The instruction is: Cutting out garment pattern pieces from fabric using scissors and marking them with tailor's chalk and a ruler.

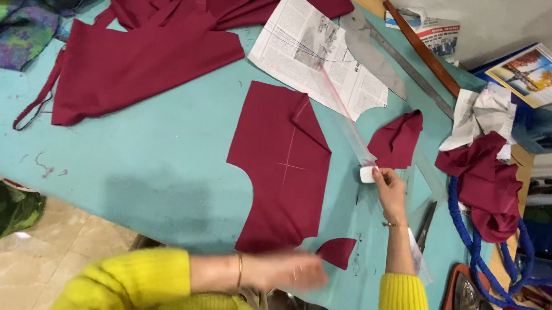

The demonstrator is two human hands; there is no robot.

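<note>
Teal tabletop (147, 166) covered in maroon fabric bits. Right hand (389, 189) out over the tabletop, fingers pinched on a small white chalk (367, 174), right at the near end of a clear ruler (345, 114). Ruler running diagonally up toward a newspaper pattern (317, 52) and lying partly over it. Left hand (294, 271) blurred, low near the front edge, resting at the bottom edge of the cut piece (281, 168); can't tell if fingers spread or curled, nothing visibly held. Cut piece lying flat in the middle, 2 faint chalk lines crossing on it, just left of the chalk. Small maroon scrap (337, 251) between the 2 hands, right next to the left one. Folded maroon scrap (397, 141) just past the right hand. Big maroon cloth (141, 57) spread at far left, well apart from both hands. Crumpled maroon pile (485, 184) at the right edge with a blue cord (474, 250) looping beside it. Scissors (426, 225) just right of the right wrist. Yellow sleeves on both arms.
</note>
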